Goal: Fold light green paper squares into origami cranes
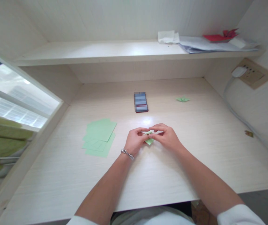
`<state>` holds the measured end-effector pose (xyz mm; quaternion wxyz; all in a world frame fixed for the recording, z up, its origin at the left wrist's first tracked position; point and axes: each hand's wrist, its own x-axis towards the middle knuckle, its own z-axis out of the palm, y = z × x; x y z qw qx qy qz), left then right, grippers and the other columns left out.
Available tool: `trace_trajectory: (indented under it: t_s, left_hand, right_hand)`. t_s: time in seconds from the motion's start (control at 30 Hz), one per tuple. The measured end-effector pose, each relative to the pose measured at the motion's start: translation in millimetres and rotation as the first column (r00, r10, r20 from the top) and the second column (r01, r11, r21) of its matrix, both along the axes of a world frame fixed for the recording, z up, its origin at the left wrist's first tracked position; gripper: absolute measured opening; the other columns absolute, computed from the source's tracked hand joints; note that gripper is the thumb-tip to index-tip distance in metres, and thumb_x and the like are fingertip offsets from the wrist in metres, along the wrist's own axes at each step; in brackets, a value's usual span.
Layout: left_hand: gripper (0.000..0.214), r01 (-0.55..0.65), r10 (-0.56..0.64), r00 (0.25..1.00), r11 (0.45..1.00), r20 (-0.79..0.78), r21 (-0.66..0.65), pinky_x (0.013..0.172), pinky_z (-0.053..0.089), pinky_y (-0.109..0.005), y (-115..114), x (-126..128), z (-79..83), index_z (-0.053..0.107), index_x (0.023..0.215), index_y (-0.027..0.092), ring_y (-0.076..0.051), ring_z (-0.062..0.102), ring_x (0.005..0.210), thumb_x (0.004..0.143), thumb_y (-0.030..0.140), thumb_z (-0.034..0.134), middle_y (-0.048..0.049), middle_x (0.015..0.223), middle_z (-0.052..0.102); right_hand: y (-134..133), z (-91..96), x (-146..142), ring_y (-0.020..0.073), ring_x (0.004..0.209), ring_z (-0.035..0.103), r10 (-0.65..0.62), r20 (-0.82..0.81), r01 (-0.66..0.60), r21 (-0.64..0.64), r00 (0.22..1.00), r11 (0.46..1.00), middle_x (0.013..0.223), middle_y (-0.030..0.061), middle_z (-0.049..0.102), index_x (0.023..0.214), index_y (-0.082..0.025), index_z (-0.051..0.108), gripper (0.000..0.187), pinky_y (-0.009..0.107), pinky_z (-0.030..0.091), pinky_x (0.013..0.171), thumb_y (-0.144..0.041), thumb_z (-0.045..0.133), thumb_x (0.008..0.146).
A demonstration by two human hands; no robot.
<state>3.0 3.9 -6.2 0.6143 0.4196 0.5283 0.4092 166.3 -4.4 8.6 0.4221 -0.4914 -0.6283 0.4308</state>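
Note:
Both hands meet over the middle of the pale wooden desk (171, 175), pinching one small piece of folded green paper (149, 140). My left hand (135, 140), with a silver bracelet on its wrist, grips the paper's left side. My right hand (166, 135) is closed on its right side, fingers curled over the top. Only a green corner shows below the fingers. A stack of flat green paper sheets (100, 137) lies to the left of my hands. A finished small green folded figure (183, 99) sits on the desk at the far right.
A dark phone (141, 102) lies beyond my hands. The shelf (101, 51) above holds white papers (201, 43) and a red folded figure (220, 36). A wall socket (251, 73) with a white plug and cable is on the right. A window is at the left.

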Motion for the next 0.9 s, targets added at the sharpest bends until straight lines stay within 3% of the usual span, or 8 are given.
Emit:
trace_trajectory:
  t_s: [0.17,0.5,0.7,0.9]
  left_hand:
    - [0.038,0.04,-0.039,0.998,0.999,-0.048,0.017,0.043,0.045,-0.02,-1.0,-1.8,0.4,0.071,0.088,0.009,-0.009,0.051,0.045,0.056,0.027,0.081,0.0011,0.052,0.055]
    - [0.028,0.086,-0.087,0.994,0.996,-0.064,-0.022,0.044,0.045,-0.022,-2.2,0.3,-1.2,0.07,0.085,0.01,-0.01,0.052,0.046,0.06,0.021,0.074,-0.0014,0.056,0.06]
    - [0.027,0.12,-0.121,0.989,0.993,-0.086,-0.022,0.043,0.043,-0.021,-1.4,-0.4,-5.4,0.069,0.087,0.01,-0.01,0.051,0.045,0.061,0.018,0.071,-0.0007,0.056,0.059]
    - [0.031,0.123,-0.125,0.989,0.992,-0.085,-0.02,0.044,0.044,-0.022,-0.8,-2.2,-10.1,0.069,0.089,0.01,-0.011,0.054,0.048,0.062,0.022,0.074,-0.0026,0.06,0.061]
  right_hand:
    - [-4.0,0.2,-5.4,0.0168,0.084,0.063,0.013,0.018,-0.015,0.095,1.0,0.995,0.097,0.0063,0.067,0.097,-0.025,0.074,0.022,0.025,0.052,0.065,-0.029,0.069,0.075]
    - [-3.4,2.7,-6.3,0.0185,0.079,0.065,-0.057,0.041,0.053,0.089,0.998,0.995,0.086,0.0065,0.071,0.085,-0.022,0.076,0.014,0.027,0.05,0.064,-0.028,0.067,0.077]
    - [-0.6,0.3,-3.5,0.0187,0.078,0.065,-0.049,-0.011,0.049,-0.01,0.999,0.999,0.085,0.0068,0.071,0.084,-0.021,0.076,0.015,0.027,0.05,0.065,-0.03,0.069,0.074]
    - [2.8,2.2,1.1,0.0193,0.08,0.065,0.031,-0.041,-0.035,-0.101,0.999,0.994,0.088,0.0067,0.071,0.085,-0.02,0.076,0.019,0.026,0.05,0.064,-0.032,0.071,0.071]
